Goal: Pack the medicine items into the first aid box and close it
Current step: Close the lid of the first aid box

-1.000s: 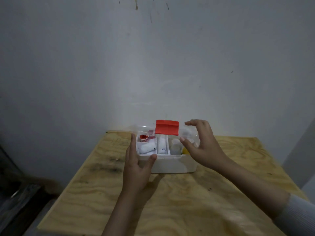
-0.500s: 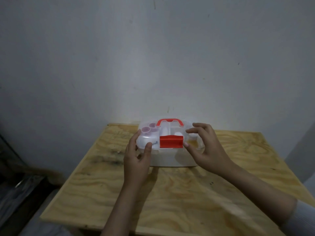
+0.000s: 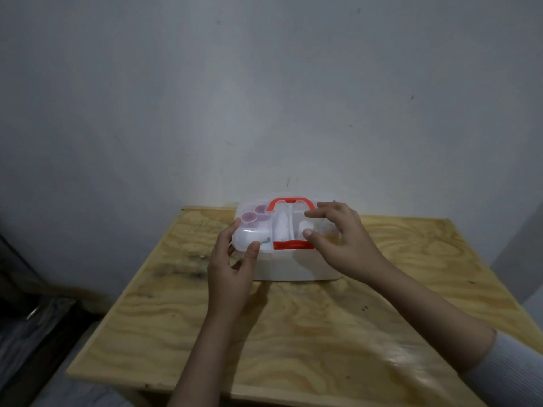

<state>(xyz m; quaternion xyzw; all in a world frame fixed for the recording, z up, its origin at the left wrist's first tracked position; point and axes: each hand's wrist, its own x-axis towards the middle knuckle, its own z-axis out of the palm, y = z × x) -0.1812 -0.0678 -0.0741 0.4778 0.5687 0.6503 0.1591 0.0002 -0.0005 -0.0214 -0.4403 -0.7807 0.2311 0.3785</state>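
1. A pale grey wall [image 3: 264,98] fills the upper half of the view, behind everything else.
2. The counter [image 3: 308,333], a plywood top with strong grain, carries the box at its far edge, close to the wall.
3. The first aid box [image 3: 293,267] has a white base and sits flat on the counter, with its clear lid [image 3: 255,230] lying down over it.
4. The left hand [image 3: 230,271] holds the box's left front corner. Its grip is partly open: the thumb presses on top of the lid, and the fingers wrap the lid's left edge.
5. The right hand [image 3: 340,242] rests over the lid's right part. Its grip is spread, with fingertips on the lid top and the thumb at the front rim, enclosing nothing.
6. A red handle [image 3: 291,201] lies across the lid's far side.
7. A red latch [image 3: 292,245] sits at the front middle, between the two thumbs.
8. Medicine items [image 3: 249,217] show dimly through the lid, among them round purplish caps.
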